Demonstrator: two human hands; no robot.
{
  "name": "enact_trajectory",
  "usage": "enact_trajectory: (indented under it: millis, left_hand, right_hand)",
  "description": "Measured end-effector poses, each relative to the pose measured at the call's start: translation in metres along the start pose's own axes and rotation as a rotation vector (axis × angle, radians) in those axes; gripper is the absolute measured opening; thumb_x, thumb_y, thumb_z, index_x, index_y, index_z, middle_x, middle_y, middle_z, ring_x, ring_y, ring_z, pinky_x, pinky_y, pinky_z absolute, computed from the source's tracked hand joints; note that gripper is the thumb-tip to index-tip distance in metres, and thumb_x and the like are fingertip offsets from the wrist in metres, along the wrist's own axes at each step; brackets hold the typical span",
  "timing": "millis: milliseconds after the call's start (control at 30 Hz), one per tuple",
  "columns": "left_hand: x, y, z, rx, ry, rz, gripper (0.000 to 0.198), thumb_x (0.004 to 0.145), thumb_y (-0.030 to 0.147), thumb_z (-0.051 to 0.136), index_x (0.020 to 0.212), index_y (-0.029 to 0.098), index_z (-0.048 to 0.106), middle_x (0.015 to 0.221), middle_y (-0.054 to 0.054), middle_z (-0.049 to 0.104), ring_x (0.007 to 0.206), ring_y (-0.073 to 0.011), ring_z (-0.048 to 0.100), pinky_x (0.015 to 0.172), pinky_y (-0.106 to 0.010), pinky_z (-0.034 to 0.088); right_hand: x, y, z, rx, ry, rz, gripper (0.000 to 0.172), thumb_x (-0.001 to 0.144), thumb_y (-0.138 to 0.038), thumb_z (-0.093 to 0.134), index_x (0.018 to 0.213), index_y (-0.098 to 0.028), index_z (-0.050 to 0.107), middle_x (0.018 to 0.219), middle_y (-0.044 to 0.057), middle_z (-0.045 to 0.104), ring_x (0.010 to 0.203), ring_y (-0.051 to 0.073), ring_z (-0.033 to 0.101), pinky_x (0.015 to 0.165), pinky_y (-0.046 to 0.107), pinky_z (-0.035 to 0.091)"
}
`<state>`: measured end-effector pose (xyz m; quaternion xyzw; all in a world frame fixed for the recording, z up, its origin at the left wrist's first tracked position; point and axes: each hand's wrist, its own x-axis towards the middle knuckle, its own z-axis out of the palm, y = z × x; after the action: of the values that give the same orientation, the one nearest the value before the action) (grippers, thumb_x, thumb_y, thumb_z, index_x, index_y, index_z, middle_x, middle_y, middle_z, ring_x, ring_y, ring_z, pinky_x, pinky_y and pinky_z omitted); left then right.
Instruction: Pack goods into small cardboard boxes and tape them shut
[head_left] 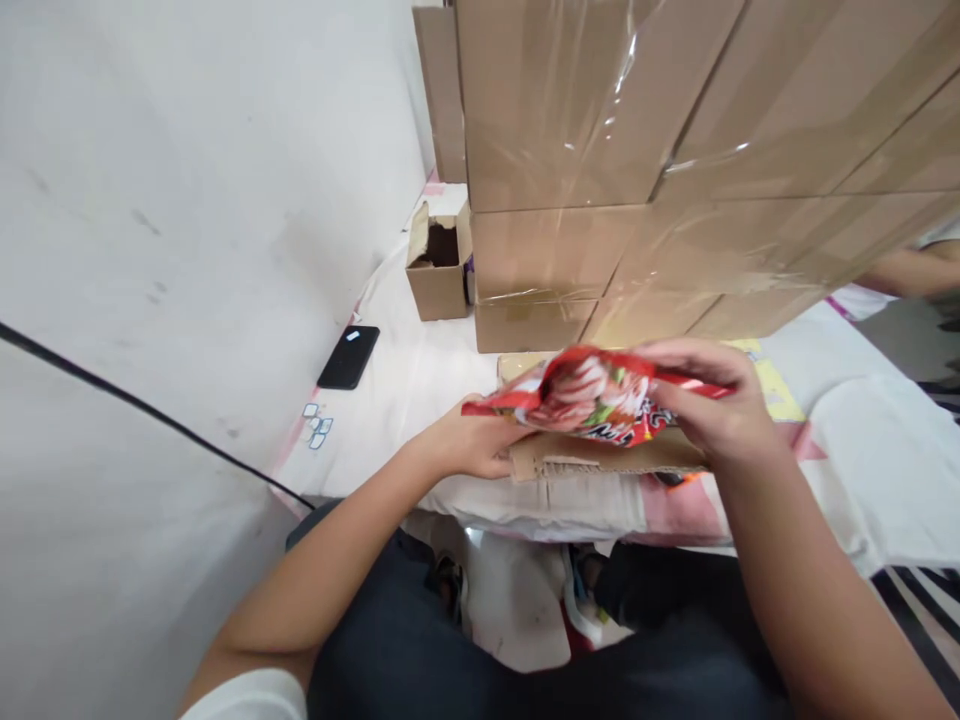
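Observation:
A shiny red packet [592, 395] with printed pictures and dark lettering lies tilted over an open, shallow cardboard box [615, 456]. Its right end is pinched between the thumb and fingers of my right hand [712, 392]. My left hand [476, 442] is at the left side of the box, fingers closed around its edge. The packet's left tip overlaps that hand and hides part of the fingers. What lies inside the box is mostly covered by the packet.
Large taped cardboard cartons [555, 250] are stacked behind the box. A small open carton [439, 292] and a black phone [349, 357] sit to the left on the white cloth [405, 400]. Another person's arm [911, 272] shows at the right. A black cable [150, 410] crosses by the wall.

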<state>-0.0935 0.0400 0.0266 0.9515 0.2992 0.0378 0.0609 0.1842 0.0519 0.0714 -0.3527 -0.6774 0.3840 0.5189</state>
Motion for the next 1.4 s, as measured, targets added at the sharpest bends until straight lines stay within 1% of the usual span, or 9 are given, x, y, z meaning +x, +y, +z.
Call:
enact_trajectory:
  millis: [133,300,533,667,833,967,1067,1200,1400]
  left_hand:
    - [-0.008,-0.005,0.012,-0.027,0.075,0.021,0.059,0.089,0.034,0.055,0.144,0.017,0.038,0.136,-0.018,0.056,0.115,-0.03,0.063,0.08,-0.038,0.057]
    - [-0.013,-0.006,0.03,-0.189,0.334,0.143,0.061,0.091,0.035,0.058,0.141,0.025,0.025,0.149,-0.02,0.039,0.118,-0.027,0.062,0.063,-0.03,0.057]
    - [-0.02,-0.018,0.045,-0.239,0.794,0.067,0.044,0.089,0.044,0.065,0.123,0.026,0.046,0.107,-0.009,0.065,0.088,-0.0178,0.069,0.06,-0.026,0.056]
    - [-0.023,-0.022,0.031,-0.012,0.78,0.029,0.029,0.096,0.046,0.052,0.105,0.021,0.064,0.091,-0.006,0.074,0.08,-0.0184,0.072,0.063,-0.028,0.055]
    - [-0.027,-0.021,0.009,0.144,0.739,0.082,0.059,0.101,0.057,0.028,0.116,0.017,0.068,0.106,-0.01,0.077,0.08,-0.0191,0.073,0.061,-0.031,0.053]
    - [-0.028,-0.017,-0.008,0.343,0.809,-0.02,0.029,0.097,0.039,0.051,0.103,0.02,0.071,0.098,-0.005,0.079,0.074,-0.0192,0.068,0.061,-0.034,0.046]
    - [-0.025,-0.009,-0.019,0.403,0.613,-0.014,0.016,0.095,0.021,0.056,0.091,0.021,0.071,0.093,-0.002,0.079,0.092,-0.021,0.067,0.071,-0.036,0.043]
    - [-0.018,0.004,-0.021,0.352,0.282,-0.001,0.028,0.097,0.012,0.046,0.107,0.019,0.071,0.119,-0.006,0.074,0.106,-0.0214,0.064,0.078,-0.037,0.042]
    - [-0.018,0.011,-0.017,0.41,0.254,-0.219,0.037,0.094,0.015,0.047,0.123,0.022,0.068,0.161,-0.007,0.037,0.125,-0.0348,0.05,0.087,-0.047,0.042]
  right_hand:
    - [0.0,-0.001,-0.01,-0.249,0.01,-0.073,0.019,0.078,-0.021,0.076,0.096,-0.029,0.079,0.099,0.001,0.079,0.091,0.02,0.075,0.081,0.03,0.063]
    - [0.003,0.01,-0.029,-0.286,0.146,-0.126,0.026,0.081,-0.018,0.074,0.104,-0.029,0.078,0.101,0.0,0.079,0.09,0.019,0.076,0.079,0.028,0.063]
    - [0.006,0.029,-0.037,-0.274,0.312,-0.14,0.023,0.078,-0.018,0.076,0.098,-0.03,0.077,0.1,-0.002,0.078,0.09,0.019,0.075,0.082,0.031,0.063]
    - [0.007,0.038,-0.032,-0.219,0.404,-0.111,0.026,0.077,-0.023,0.077,0.102,-0.03,0.077,0.1,-0.001,0.078,0.092,0.023,0.075,0.086,0.039,0.063]
    - [0.0,0.034,-0.027,-0.191,0.36,-0.063,0.023,0.076,-0.023,0.076,0.099,-0.029,0.077,0.101,0.001,0.079,0.093,0.023,0.075,0.084,0.037,0.063]
    - [-0.008,0.03,-0.025,-0.176,0.368,-0.079,0.022,0.077,-0.021,0.076,0.098,-0.029,0.078,0.101,0.001,0.079,0.092,0.022,0.076,0.082,0.034,0.063]
    - [-0.009,0.033,-0.024,-0.098,0.417,-0.096,0.026,0.078,-0.022,0.076,0.102,-0.03,0.077,0.1,0.0,0.079,0.091,0.022,0.076,0.082,0.035,0.063]
    - [-0.007,0.035,-0.018,-0.016,0.439,-0.104,0.028,0.074,-0.022,0.077,0.102,-0.028,0.077,0.101,0.001,0.079,0.094,0.023,0.075,0.085,0.038,0.062]
    - [-0.011,0.028,-0.003,-0.008,0.451,-0.09,0.028,0.072,-0.024,0.077,0.1,-0.026,0.077,0.098,0.002,0.079,0.091,0.024,0.076,0.084,0.04,0.062]
